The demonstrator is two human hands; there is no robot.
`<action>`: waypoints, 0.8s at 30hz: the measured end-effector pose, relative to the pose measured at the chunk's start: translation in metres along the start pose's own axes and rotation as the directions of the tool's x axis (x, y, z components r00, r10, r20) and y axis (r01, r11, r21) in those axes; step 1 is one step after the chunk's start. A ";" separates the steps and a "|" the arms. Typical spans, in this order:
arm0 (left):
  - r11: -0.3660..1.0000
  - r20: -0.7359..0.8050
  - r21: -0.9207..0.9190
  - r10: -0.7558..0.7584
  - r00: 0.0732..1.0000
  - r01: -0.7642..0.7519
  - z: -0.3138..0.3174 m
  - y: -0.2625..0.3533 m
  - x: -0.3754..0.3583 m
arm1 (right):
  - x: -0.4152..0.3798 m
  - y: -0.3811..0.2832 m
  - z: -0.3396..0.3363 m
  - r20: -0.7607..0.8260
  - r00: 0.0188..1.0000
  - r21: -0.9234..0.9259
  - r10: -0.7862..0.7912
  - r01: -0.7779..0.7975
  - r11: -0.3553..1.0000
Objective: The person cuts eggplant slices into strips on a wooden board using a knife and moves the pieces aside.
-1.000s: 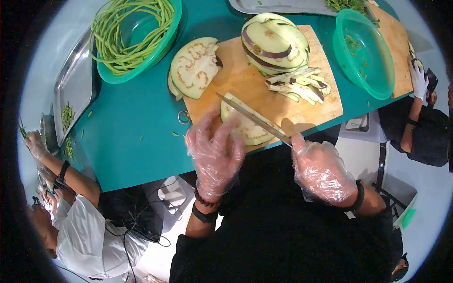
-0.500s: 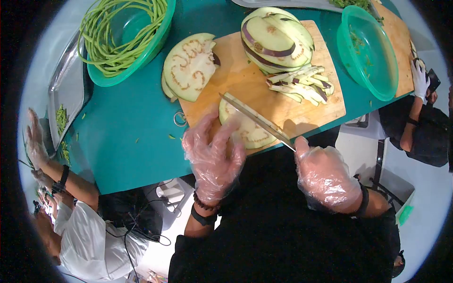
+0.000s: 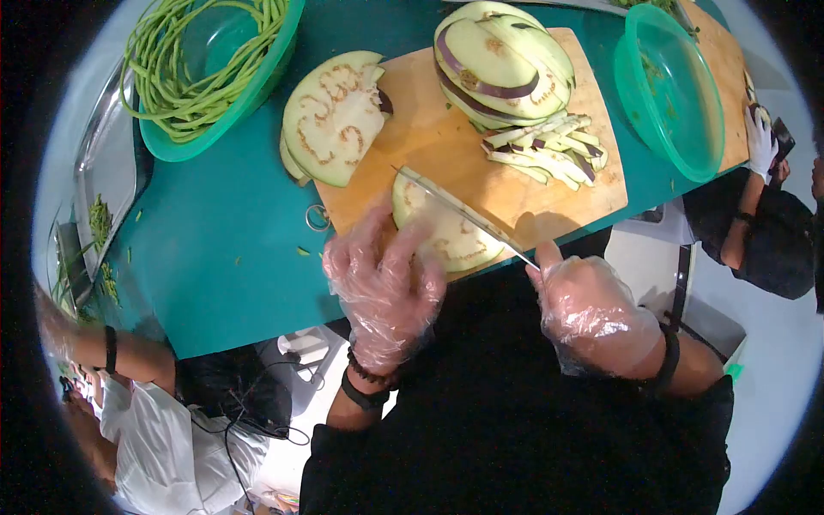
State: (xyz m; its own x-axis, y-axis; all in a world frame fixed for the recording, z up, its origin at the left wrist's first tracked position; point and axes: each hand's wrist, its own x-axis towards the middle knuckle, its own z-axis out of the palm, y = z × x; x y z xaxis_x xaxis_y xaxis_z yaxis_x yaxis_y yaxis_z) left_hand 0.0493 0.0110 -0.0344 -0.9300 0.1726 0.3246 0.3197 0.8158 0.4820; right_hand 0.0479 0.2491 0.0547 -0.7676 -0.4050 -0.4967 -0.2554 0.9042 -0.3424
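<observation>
My right hand [image 3: 596, 309], in a clear plastic glove, is closed round the handle of a knife [image 3: 472, 216]. The blade lies slantwise across an eggplant slice [image 3: 463, 246] at the front edge of the wooden cutting board [image 3: 421, 94]. On the left part of that slice rest the curled fingertips of my gloved left hand [image 3: 384, 296], holding it against the board; the fingers are slightly blurred. A stack of eggplant slices [image 3: 506, 56] stands at the back of the board, with a pile of cut eggplant strips [image 3: 554, 153] before it. Larger eggplant slices [image 3: 330, 120] overlap the board's left edge.
A green bowl of long beans [image 3: 215, 142] stands at the back left, beside a metal tray [image 3: 90, 163]. Another green bowl [image 3: 687, 129] is at the right. A metal ring [image 3: 317, 218] lies left of the board. Co-workers stand at both sides, one in a white shirt [image 3: 172, 438].
The view has shifted slightly. The knife stays across the slice, its blade seen at a slightly different angle. My left hand remains on the slice. The left co-worker's raised hand has moved down.
</observation>
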 end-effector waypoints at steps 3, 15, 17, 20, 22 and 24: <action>1.000 -0.005 -0.003 0.005 1.000 -0.005 0.002 -0.001 -0.001 | 0.006 0.006 0.000 -0.011 0.998 0.070 -0.054 0.055 0.996; 0.998 -0.011 -0.019 -0.064 0.998 0.064 0.000 0.004 -0.001 | 0.011 0.004 0.007 0.040 0.994 0.112 0.106 -0.110 0.988; 0.998 -0.037 -0.029 -0.051 0.998 0.050 -0.001 0.004 0.001 | 0.000 0.009 0.007 0.108 0.975 0.101 0.195 -0.206 0.973; 0.999 -0.072 -0.036 -0.044 0.996 0.041 -0.001 0.004 0.001 | -0.009 0.013 0.003 0.062 0.977 0.158 0.206 -0.213 0.964; 0.999 -0.081 -0.040 -0.037 0.996 0.034 0.001 0.004 0.001 | -0.012 0.013 0.002 0.022 0.967 0.236 0.252 -0.250 0.939; 0.999 -0.073 -0.036 -0.028 0.997 0.026 -0.001 0.002 0.000 | -0.013 0.004 -0.003 -0.009 0.954 0.234 0.299 -0.288 0.928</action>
State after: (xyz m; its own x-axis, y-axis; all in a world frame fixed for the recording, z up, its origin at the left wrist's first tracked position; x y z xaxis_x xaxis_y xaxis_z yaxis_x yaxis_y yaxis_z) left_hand 0.0504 0.0124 -0.0326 -0.9229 0.1084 0.3696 0.3018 0.7996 0.5191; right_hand 0.0547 0.2586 0.0618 -0.8144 -0.1150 -0.5688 0.1217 0.9245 -0.3612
